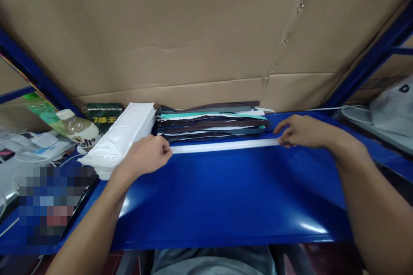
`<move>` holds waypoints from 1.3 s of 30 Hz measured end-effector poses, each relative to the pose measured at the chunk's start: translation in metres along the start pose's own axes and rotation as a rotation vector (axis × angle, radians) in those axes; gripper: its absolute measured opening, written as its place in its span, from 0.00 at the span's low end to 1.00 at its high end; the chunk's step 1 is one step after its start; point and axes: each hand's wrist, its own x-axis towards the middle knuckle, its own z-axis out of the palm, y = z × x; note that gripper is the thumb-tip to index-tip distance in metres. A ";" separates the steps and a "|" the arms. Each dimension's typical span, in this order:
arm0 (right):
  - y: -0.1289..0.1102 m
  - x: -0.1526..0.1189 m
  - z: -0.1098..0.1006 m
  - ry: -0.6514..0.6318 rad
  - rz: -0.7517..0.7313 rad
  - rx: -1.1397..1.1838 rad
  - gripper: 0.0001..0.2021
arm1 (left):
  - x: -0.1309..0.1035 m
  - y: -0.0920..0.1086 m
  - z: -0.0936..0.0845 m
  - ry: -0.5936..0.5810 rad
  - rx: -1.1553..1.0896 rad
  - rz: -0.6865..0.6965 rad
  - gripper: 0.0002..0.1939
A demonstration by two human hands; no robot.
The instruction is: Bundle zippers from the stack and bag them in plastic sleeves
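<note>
A long white strip (pixel 224 146), which looks like a zipper, stretches straight and nearly level across the blue table. My left hand (pixel 150 154) pinches its left end, beside the white padded envelopes. At the other end, the thumb and fingertips of my right hand (pixel 298 132) close on the strip. Just behind it lies a pile of similar strips (pixel 211 122) in black, brown, grey, teal and white, running the same way. My fingers hide both tips of the white strip.
A stack of white padded envelopes (pixel 118 137) stands at the left. Beyond it are a labelled bottle (pixel 77 129), a dark green box (pixel 105 116) and white cables. A brown cardboard wall (pixel 180 30) closes off the back of the blue table (pixel 226 202). A white bag (pixel 395 105) sits far right.
</note>
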 end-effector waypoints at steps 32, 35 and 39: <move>-0.153 -0.019 0.085 -0.216 -0.714 0.058 0.16 | 0.042 -0.017 0.054 0.299 0.128 -0.178 0.13; -0.154 -0.019 0.086 -0.161 -0.694 0.071 0.16 | 0.039 -0.013 0.049 0.386 0.070 -0.139 0.11; -0.160 -0.022 0.090 -0.053 -0.598 0.158 0.17 | 0.031 0.005 0.046 0.449 -0.249 0.129 0.08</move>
